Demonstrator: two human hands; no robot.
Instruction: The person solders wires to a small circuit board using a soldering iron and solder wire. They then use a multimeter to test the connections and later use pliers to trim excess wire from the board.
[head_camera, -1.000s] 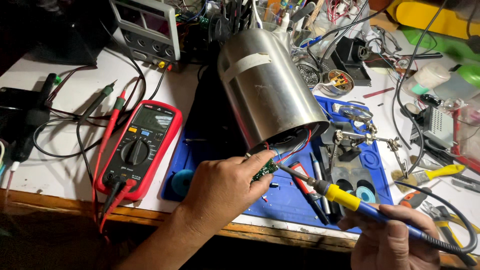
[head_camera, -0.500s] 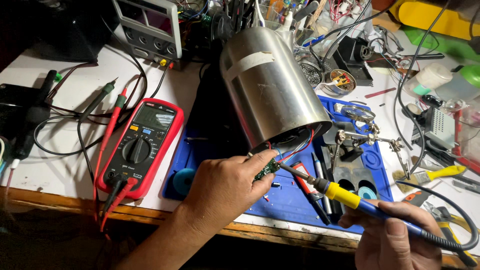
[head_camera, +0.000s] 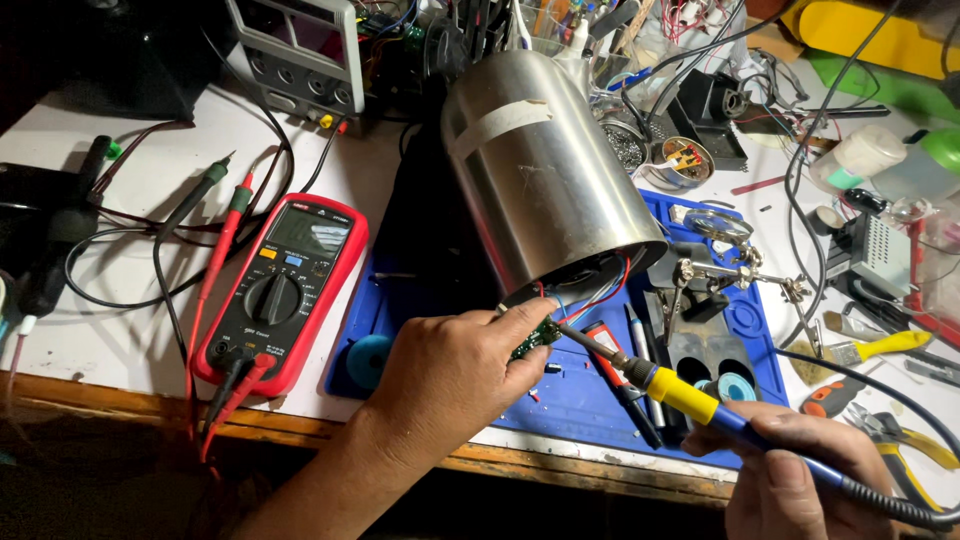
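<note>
Barely shifted since a second ago: same pinch, same reach, soldering tip a touch closer to the board. Left hand (head_camera: 455, 365) with grip pressed together on a small green circuit board (head_camera: 545, 333), held just below the open mouth of a tilted, shiny stainless-steel cylinder with a strip of pale tape around it (head_camera: 540, 165). Red, blue and white wires (head_camera: 600, 290) trailing from inside the cylinder down toward the board. Right hand (head_camera: 800, 475) at lower right, grip closed around the blue-and-yellow handle of a soldering iron (head_camera: 690, 393), its dark metal tip touching or all but touching the board's edge; cannot tell which. Board and iron both above a blue silicone work mat (head_camera: 575, 395) on the white tabletop (head_camera: 160, 130). Left of the mat, a red-cased digital multimeter with a round dial (head_camera: 280, 290), lying flat, red and black probe leads (head_camera: 225, 200) running away from it across the tabletop. Right of the cylinder, a metal helping-hands clamp stand (head_camera: 735, 270) on the mat, and yellow-handled pliers (head_camera: 880, 347) farther right among cables.
</note>
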